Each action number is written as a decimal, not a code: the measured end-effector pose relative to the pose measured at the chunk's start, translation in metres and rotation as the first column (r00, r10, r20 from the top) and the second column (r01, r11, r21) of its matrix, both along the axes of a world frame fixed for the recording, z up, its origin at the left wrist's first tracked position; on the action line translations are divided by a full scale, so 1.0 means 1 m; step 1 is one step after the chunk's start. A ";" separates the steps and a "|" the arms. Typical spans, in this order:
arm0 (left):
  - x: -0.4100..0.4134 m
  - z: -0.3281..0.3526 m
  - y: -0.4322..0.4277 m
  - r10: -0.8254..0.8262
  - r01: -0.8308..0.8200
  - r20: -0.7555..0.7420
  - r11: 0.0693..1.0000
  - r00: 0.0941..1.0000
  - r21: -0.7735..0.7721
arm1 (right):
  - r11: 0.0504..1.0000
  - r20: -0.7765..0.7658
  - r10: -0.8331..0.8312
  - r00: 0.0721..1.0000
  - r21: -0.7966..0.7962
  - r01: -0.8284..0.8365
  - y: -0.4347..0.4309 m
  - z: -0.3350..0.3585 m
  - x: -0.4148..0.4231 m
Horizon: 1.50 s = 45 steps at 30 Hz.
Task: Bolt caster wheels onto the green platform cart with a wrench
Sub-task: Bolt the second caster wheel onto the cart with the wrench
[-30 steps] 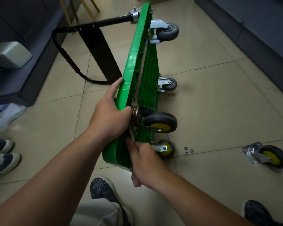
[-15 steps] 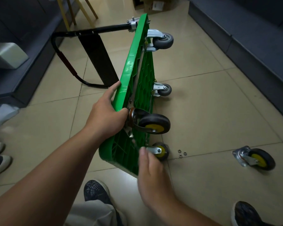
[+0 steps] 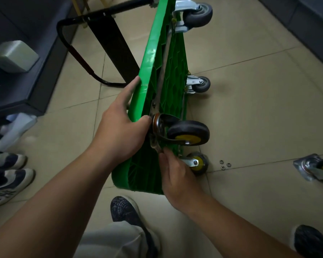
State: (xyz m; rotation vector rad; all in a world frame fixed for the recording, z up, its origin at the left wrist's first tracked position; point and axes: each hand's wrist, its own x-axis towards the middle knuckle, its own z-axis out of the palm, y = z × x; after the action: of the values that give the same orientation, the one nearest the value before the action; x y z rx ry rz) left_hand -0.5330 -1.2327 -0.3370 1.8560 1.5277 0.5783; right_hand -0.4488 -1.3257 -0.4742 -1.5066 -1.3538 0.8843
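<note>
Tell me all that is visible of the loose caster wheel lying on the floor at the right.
The loose caster wheel lies on its side on the tiled floor, apart from the green cart. It has a shiny square metal mounting plate, a fork and a black tyre with a yellow hub. The picture edge cuts off part of it. Only the floor touches it.

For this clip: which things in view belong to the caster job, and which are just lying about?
Job: green platform cart, gripped by the left hand; yellow-hubbed caster on it, right hand at its plate; loose caster on the floor; three small rings, nuts or washers.
Lying about: grey box on the dark bench; white-and-navy sneakers at left.
</note>
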 end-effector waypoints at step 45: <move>0.006 -0.004 0.000 0.011 -0.011 0.020 1.000 1.000 0.003 | 0.987 0.157 -0.051 0.986 0.161 0.026 0.007 -0.007 0.010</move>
State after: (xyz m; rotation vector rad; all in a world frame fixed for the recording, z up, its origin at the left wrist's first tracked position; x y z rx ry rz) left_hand -0.5274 -1.2324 -0.3409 1.8395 1.5258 0.6035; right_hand -0.4392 -1.3184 -0.4810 -1.5001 -1.4703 0.6253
